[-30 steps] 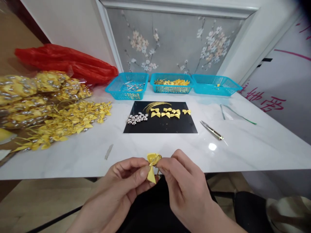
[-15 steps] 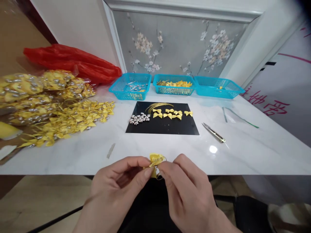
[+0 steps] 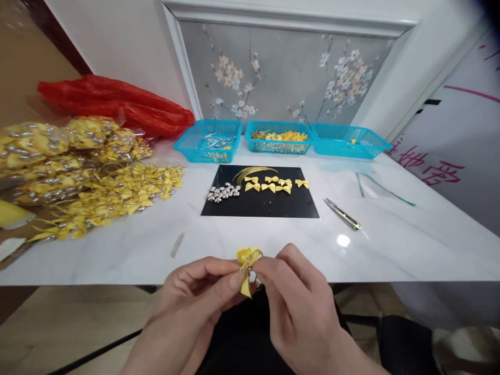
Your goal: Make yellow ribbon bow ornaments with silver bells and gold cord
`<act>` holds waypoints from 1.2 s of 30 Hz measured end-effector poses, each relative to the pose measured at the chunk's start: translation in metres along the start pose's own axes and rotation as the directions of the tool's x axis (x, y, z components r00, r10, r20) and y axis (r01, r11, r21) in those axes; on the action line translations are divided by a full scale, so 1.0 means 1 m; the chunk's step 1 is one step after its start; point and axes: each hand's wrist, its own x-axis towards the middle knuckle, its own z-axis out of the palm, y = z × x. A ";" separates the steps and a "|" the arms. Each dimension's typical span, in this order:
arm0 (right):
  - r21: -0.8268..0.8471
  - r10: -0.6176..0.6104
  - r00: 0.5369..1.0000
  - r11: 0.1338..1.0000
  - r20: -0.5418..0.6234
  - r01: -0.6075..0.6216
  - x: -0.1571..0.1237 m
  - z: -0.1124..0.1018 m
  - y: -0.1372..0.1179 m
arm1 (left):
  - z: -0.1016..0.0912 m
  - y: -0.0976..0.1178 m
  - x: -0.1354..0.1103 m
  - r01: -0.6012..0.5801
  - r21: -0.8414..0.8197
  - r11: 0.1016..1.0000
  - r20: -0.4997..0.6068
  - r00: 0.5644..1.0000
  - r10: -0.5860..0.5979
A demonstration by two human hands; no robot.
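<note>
My left hand (image 3: 195, 302) and my right hand (image 3: 297, 302) meet just off the near edge of the white marble table (image 3: 390, 250). Both pinch one small yellow ribbon bow (image 3: 246, 260) with a thin gold wire looped round its middle. The left thumb and forefinger grip the bow's tail. The right fingertips close on the wire at the bow's right side. Farther back, a black mat (image 3: 269, 203) carries several yellow bows (image 3: 273, 183), a bundle of gold wires (image 3: 250, 171) and several silver beads (image 3: 222, 192).
Three turquoise baskets (image 3: 279, 136) line the far edge. Small snips (image 3: 344, 214) lie right of the mat. At the left are a heap of finished yellow bows (image 3: 113, 195), clear bags of them (image 3: 42, 151) and a red plastic bag (image 3: 113, 104). A green strip (image 3: 386, 188) lies at the right.
The bow's tail, tucked behind the fingers half a second ago, hangs down in view again. Both hands keep their pinch and have shifted only slightly.
</note>
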 end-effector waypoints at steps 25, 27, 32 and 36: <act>-0.078 -0.048 0.999 0.996 0.017 0.050 0.006 -0.006 0.002 | -0.002 0.006 0.003 0.196 -0.111 0.974 0.070 0.979 -0.189; -0.080 -0.048 0.999 0.996 0.018 0.049 0.006 -0.006 0.003 | -0.002 0.007 0.003 0.196 -0.108 0.975 0.073 0.979 -0.189; -0.089 -0.045 0.999 0.995 0.027 0.047 0.006 -0.007 0.004 | -0.002 0.008 0.002 0.203 -0.123 0.971 0.055 0.979 -0.198; -0.103 -0.066 0.997 0.992 0.031 0.069 0.007 -0.007 0.006 | 0.000 0.009 0.001 0.204 -0.117 0.972 0.063 0.978 -0.198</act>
